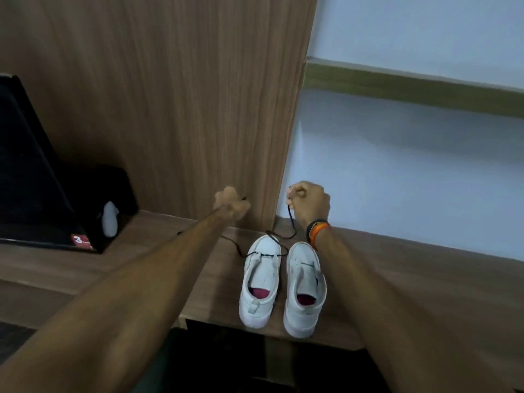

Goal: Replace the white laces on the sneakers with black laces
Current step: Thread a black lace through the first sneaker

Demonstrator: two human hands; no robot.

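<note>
Two white sneakers stand side by side on the wooden desk point(397, 268), toes pointing away from me. The left sneaker point(259, 282) has a black lace point(290, 219) threaded across its lowest eyelets. Both ends of that lace rise to my hands. My left hand point(231, 205) pinches one end, raised beyond the shoes. My right hand point(307, 201), with an orange and black wristband, grips the other end at the same height. The right sneaker point(304, 287) shows a thin dark line across its lower eyelets.
A black box point(42, 194) with a red label stands at the left on the desk, a small white object point(110, 215) leaning against it. A tall wooden panel point(184, 95) rises right behind the shoes. The desk's front edge lies just under the heels.
</note>
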